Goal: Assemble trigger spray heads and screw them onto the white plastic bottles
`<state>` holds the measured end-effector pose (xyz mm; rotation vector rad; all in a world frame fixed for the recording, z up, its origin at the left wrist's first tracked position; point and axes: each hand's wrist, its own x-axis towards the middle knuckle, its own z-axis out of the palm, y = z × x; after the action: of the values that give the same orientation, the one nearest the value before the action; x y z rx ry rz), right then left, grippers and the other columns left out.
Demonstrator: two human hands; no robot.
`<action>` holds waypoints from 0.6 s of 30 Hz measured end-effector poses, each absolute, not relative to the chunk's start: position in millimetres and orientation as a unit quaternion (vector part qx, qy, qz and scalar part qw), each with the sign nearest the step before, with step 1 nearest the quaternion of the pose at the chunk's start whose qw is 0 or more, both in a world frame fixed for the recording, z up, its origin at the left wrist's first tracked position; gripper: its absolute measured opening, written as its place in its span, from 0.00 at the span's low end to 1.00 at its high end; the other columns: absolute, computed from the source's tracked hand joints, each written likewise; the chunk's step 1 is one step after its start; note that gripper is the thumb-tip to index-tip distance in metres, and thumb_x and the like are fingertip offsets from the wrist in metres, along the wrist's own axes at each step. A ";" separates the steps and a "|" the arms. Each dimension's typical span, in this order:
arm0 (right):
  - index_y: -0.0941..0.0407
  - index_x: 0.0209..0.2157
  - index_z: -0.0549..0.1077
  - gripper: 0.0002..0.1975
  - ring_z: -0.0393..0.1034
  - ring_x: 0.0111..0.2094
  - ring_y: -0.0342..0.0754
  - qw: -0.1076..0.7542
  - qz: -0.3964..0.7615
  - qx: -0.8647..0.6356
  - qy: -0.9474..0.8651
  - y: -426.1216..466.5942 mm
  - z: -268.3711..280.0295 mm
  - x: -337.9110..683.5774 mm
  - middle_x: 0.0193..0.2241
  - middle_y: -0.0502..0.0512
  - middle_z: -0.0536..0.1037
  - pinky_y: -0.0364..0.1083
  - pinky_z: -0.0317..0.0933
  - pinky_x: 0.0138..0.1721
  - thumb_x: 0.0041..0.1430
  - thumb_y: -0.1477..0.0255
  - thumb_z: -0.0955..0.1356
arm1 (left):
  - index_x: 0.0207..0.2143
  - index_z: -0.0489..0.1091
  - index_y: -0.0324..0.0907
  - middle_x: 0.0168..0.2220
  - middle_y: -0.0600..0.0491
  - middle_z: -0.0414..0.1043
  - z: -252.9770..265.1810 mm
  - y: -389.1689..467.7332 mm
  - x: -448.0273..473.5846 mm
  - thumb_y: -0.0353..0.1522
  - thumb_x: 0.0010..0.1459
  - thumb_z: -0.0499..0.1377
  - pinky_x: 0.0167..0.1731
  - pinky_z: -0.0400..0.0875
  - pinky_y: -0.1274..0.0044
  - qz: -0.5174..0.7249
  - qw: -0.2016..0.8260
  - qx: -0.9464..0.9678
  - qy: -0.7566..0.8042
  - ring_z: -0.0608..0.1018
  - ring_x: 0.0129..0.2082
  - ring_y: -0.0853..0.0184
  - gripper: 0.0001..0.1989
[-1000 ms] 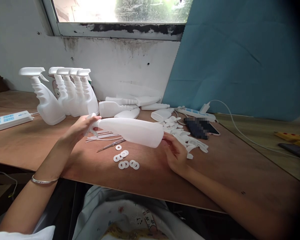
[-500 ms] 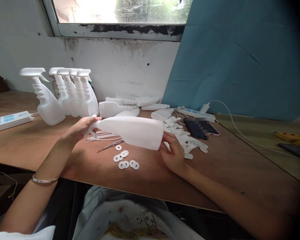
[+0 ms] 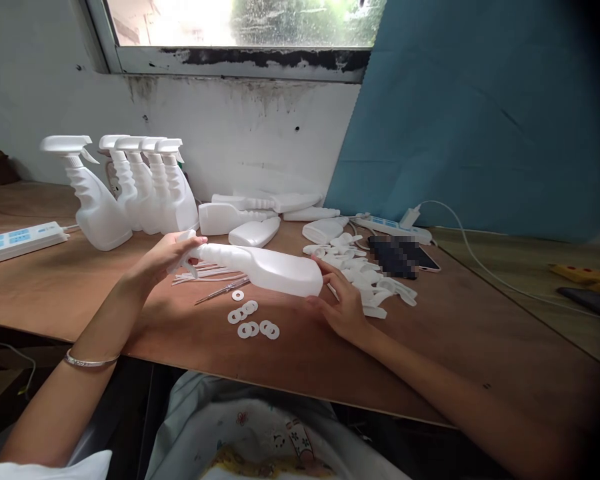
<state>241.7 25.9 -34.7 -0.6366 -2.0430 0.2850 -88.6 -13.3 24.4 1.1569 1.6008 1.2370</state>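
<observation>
A white plastic spray bottle lies sideways in the air over the table, its base to the right. My left hand is closed around its trigger head, which the fingers partly hide. At the other end my right hand grips the base between thumb and fingers. Below the bottle are several white ring washers on the wood. A thin screwdriver-like tool and several thin white tubes lie just beneath the neck.
Several finished-looking spray bottles stand upright at back left. Loose bottles lie along the wall. White trigger parts are heaped at right beside two phones. Power strips sit left and back right, with a trailing cable.
The bottle has turned about its long axis, so its grip grooves and narrower side show now. Its base has dropped slightly, and my right fingers have shifted around it.
</observation>
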 end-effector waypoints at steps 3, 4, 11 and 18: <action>0.55 0.31 0.63 0.12 0.64 0.50 0.55 0.464 0.150 -0.294 -0.822 26.9 -36.3 241.8 0.50 0.62 0.68 0.54 0.58 0.48 0.57 0.60 0.63 | 0.27 0.66 0.37 0.23 0.55 0.65 24.1 -14.2 -85.8 0.40 0.42 0.64 0.17 0.65 0.82 0.486 0.395 0.463 0.627 0.69 0.21 0.71 0.16; 0.55 0.31 0.63 0.13 0.65 0.48 0.54 0.463 0.154 -0.303 -0.819 26.7 -36.4 241.5 0.48 0.61 0.69 0.53 0.59 0.46 0.58 0.59 0.62 | 0.27 0.66 0.37 0.22 0.55 0.65 24.4 -14.8 -84.6 0.40 0.42 0.64 0.17 0.65 0.82 0.487 0.393 0.466 0.626 0.69 0.20 0.71 0.16; 0.55 0.19 0.56 0.23 0.55 0.19 0.43 0.443 0.120 -0.353 -0.815 25.5 -35.1 238.5 0.16 0.48 0.60 0.43 0.50 0.22 0.61 0.54 0.54 | 0.26 0.66 0.38 0.24 0.54 0.68 36.1 -23.2 -76.9 0.39 0.41 0.65 0.20 0.67 0.82 0.466 0.370 0.506 0.625 0.71 0.21 0.73 0.16; 0.55 0.16 0.50 0.25 0.48 0.17 0.40 0.449 0.156 -0.373 -0.797 25.4 -34.3 238.7 0.14 0.46 0.53 0.43 0.43 0.19 0.61 0.53 0.53 | 0.27 0.65 0.39 0.21 0.57 0.65 49.3 -34.5 -73.3 0.39 0.40 0.66 0.15 0.61 0.85 0.445 0.336 0.560 0.613 0.68 0.18 0.75 0.17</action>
<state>238.7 25.4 -34.3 -0.9221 -1.9717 0.3853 -73.3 -34.5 49.3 1.4616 1.5990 1.1596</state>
